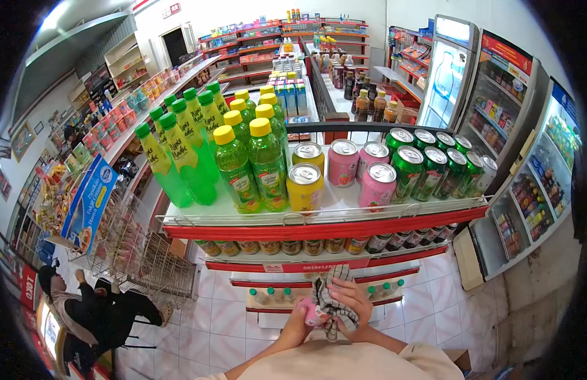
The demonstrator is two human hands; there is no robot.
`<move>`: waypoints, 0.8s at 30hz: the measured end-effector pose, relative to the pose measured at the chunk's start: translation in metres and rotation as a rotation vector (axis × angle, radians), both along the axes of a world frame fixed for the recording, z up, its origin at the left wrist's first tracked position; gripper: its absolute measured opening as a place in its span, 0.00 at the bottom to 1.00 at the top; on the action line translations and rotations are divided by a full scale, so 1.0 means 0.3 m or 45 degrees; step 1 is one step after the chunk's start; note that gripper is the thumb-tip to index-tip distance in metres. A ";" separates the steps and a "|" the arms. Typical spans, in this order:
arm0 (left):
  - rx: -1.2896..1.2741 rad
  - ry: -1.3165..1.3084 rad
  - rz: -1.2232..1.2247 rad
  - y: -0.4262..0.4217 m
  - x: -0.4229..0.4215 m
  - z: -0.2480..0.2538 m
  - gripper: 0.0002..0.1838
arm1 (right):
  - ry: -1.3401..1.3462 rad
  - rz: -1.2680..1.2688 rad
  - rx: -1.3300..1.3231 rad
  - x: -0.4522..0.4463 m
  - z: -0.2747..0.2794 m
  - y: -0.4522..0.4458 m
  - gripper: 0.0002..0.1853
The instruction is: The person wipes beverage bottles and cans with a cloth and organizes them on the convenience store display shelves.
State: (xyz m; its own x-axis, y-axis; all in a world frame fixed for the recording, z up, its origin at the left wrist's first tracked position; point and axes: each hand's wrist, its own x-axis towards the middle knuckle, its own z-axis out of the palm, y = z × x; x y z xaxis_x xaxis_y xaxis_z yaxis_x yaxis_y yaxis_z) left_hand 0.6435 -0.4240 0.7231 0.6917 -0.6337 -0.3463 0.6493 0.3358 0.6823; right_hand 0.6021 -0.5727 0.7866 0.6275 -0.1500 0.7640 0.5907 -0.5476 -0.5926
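Note:
Low in front of my body, my left hand (pixel 298 323) is wrapped round a pink can (pixel 312 313). A checked cloth (pixel 334 303) lies over and against the can, and my right hand (pixel 352 300) grips it from the right. Just beyond my hands is the shelf's top level, where pink cans (pixel 343 163), yellow cans (pixel 305 189) and several green cans (pixel 407 172) stand upright. Green bottles with yellow caps (pixel 269 166) and taller bottles with green caps (pixel 184 152) stand to their left. The cloth hides part of the held can.
The red shelf edge (pixel 325 228) runs across in front of me, with lower shelves beneath. Wire racks (pixel 141 253) stand at the left, near a seated person (pixel 103 307). Glass-door fridges (pixel 528 202) line the right side. Behind the top shelf are more stocked shelves (pixel 255 47).

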 end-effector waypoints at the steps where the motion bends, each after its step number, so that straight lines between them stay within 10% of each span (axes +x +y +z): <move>1: -0.005 -0.166 0.068 0.002 -0.015 -0.015 0.27 | 0.004 -0.009 -0.003 0.003 0.000 -0.003 0.20; 14: 0.216 -1.473 0.491 0.017 0.051 0.062 0.46 | -0.069 -0.191 0.128 -0.037 -0.020 -0.049 0.17; 19: 0.502 -2.279 0.125 0.028 0.164 0.250 0.38 | 1.017 -0.118 1.521 -0.041 -0.105 -0.067 0.21; 24: 0.624 -2.398 -0.247 -0.058 0.125 0.295 0.37 | 0.887 1.150 2.576 -0.021 -0.262 -0.120 0.37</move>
